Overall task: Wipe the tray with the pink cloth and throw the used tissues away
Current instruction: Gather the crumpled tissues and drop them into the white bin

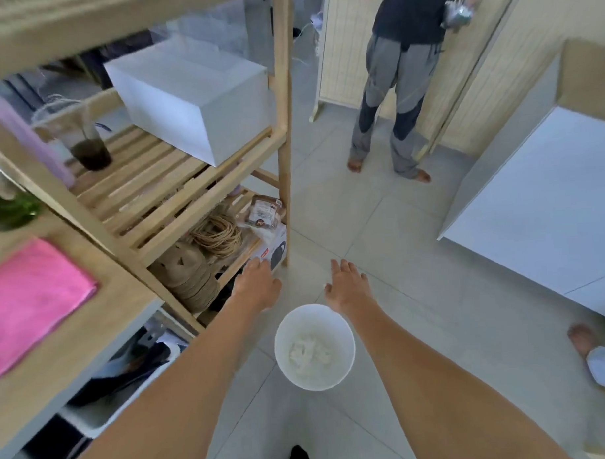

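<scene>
A round white bin stands on the tiled floor below my arms, with crumpled white tissues lying inside it. My left hand and my right hand hang above and just beyond the bin, both empty with fingers spread. The pink cloth lies flat on a wooden surface at the left edge. I cannot tell whether that surface is the tray.
A wooden slatted shelf stands left of the bin, holding a white box, a cup of dark drink and coiled twine. A person stands ahead. White furniture fills the right, with a bare foot below it.
</scene>
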A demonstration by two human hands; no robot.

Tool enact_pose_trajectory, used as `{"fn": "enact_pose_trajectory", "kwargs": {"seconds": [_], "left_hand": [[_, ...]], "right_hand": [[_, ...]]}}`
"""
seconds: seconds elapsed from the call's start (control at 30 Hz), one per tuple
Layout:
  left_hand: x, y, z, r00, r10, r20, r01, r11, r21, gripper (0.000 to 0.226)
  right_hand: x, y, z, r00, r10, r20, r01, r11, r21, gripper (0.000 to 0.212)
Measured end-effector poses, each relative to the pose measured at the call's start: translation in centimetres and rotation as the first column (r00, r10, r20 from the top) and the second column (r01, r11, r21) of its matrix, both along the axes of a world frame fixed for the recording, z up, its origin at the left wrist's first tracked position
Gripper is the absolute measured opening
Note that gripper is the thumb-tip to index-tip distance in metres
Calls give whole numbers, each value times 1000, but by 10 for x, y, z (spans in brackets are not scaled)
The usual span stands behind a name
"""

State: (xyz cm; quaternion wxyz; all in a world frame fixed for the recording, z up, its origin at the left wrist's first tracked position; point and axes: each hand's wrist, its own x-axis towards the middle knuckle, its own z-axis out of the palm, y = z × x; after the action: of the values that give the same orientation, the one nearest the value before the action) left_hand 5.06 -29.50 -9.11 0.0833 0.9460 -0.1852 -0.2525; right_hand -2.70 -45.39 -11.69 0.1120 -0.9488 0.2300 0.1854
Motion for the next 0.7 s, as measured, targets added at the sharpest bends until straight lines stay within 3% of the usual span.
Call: {"fn": "enact_pose_trajectory", "kwargs": {"seconds": [0.33,0.53,0.7], "left_hand": [[-45,123,67,987,127,99,-122,991,-58,65],[-72,214,94,960,232,155,-208,965,-159,58],[-88,290,117,942,274,196,-258,960,-106,62]], "right_hand": [[-3,113,86,971,230,67,-223,970,-92,64],[-5,192,127,947,315,67,-309,947,-88,66],[-4,265,155,919,390,59,-384,918,-97,70]]}}
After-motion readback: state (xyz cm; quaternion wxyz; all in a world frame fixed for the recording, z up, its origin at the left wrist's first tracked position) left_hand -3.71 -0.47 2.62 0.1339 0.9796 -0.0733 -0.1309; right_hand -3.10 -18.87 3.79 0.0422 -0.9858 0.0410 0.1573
